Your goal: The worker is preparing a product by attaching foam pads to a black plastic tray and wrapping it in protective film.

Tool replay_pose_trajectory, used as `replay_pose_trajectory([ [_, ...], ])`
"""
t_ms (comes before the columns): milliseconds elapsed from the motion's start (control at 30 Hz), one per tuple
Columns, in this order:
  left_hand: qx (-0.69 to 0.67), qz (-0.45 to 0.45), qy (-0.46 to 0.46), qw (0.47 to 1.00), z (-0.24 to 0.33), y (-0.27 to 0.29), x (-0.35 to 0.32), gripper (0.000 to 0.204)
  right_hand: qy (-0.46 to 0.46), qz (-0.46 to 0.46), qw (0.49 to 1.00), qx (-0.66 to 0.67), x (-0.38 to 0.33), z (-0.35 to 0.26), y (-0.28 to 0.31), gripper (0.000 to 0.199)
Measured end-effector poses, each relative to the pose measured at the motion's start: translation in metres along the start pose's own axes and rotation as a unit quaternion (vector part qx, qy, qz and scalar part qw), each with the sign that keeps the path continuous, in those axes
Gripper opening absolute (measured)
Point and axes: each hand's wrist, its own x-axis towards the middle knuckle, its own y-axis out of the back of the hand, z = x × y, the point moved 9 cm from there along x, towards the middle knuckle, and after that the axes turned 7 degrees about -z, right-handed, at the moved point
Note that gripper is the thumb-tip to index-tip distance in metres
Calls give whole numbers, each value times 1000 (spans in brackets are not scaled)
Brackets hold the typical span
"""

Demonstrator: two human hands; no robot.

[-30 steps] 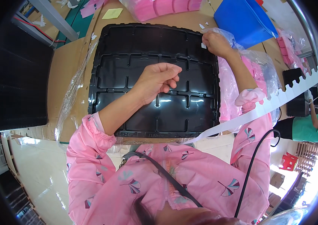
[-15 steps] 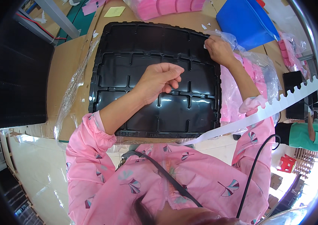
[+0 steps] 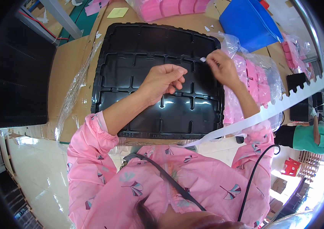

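Note:
A black plastic tray point(image 3: 131, 72) with several empty compartments lies on the cardboard-covered table. My left hand point(image 3: 164, 81) hovers over the tray's middle, fingers curled in, and nothing shows in it. My right hand point(image 3: 221, 68) is over the tray's right part, pinching a small white piece point(image 3: 203, 59) between thumb and fingertips. Just right of that hand lies a clear plastic bag of pink parts point(image 3: 255, 82).
A blue bin point(image 3: 246, 23) stands at the back right, with another bag of pink pieces point(image 3: 169, 7) at the back. A black stack point(image 3: 15, 72) fills the left. A white toothed strip point(image 3: 284, 105) crosses the right. A person in green point(image 3: 309, 137) is at far right.
My right hand has come from the bag at the tray's far right corner, leftward and nearer, over the tray with the white piece. My left hand has barely moved.

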Motion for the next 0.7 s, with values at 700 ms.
replay_pose_trajectory([
  [700, 262, -142, -125, 946, 150, -192, 168, 28, -120, 173, 951, 224, -124, 10, 104, 15],
])
